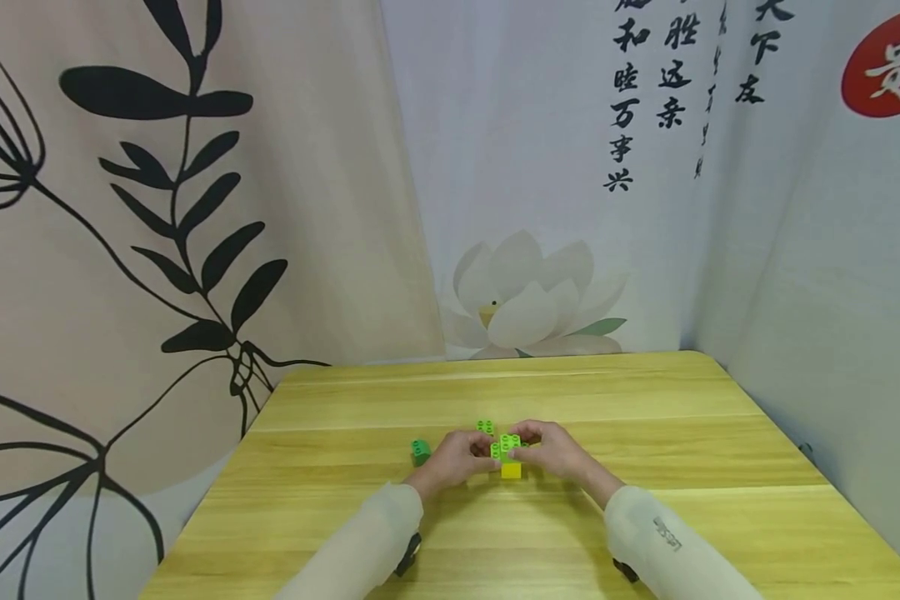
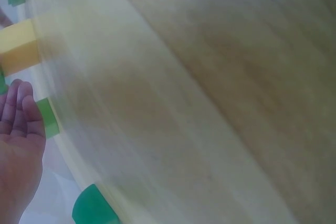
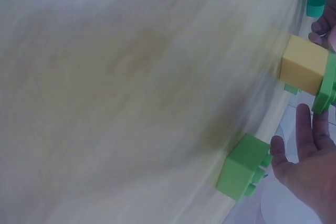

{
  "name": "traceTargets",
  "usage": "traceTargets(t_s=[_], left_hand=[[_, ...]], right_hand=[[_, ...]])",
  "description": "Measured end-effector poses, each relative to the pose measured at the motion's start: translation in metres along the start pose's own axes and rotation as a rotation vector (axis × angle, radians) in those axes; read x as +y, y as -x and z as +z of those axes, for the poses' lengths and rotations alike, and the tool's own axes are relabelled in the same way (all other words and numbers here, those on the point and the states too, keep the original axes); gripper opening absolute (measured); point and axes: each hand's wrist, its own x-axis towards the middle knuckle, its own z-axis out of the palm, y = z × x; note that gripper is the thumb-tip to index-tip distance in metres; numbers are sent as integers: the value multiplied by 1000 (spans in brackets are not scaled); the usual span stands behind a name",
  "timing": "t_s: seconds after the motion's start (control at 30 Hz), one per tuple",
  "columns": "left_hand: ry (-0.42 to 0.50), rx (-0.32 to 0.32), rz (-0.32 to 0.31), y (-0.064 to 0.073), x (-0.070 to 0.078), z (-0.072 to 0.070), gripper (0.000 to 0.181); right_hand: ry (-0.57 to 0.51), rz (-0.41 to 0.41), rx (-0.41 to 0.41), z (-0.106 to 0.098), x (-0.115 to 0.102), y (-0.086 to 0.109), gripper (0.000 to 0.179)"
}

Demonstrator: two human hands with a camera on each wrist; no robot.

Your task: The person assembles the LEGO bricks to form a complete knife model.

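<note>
In the head view, a yellow block [image 1: 511,471] stands on the table with light green studded bricks [image 1: 508,447] above it. My left hand [image 1: 457,457] holds the green bricks from the left side, fingertips at their lower edge. From the right, my right hand [image 1: 558,452] pinches them, its thumb on the near face. The right wrist view shows the yellow block [image 3: 304,64] under a green brick [image 3: 325,85], with right fingertips touching that brick. Close to this hand, another light green brick [image 3: 244,166] sits on the table. How the held green bricks join is partly hidden by fingers.
A dark green rounded brick [image 1: 420,452] lies left of my left hand. Behind the hands is a light green brick [image 1: 485,427]. The wooden table [image 1: 570,392] ends at a printed curtain [image 1: 330,208] at the back and right.
</note>
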Motion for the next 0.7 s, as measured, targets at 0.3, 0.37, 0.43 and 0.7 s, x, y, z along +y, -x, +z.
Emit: traceTargets(t_s=[0.3, 0.37, 0.43, 0.7], left_hand=[[-3, 4, -19, -1, 1, 0, 31], [-6, 4, -20, -1, 1, 0, 32], [-9, 4, -21, -2, 1, 0, 32], [-1, -2, -10, -1, -1, 1, 30]], right_hand=[[24, -2, -22, -2, -4, -1, 29], [24, -3, -21, -2, -4, 0, 28], [21, -2, -18, -1, -3, 0, 28], [8, 11, 2, -1, 0, 0, 32]])
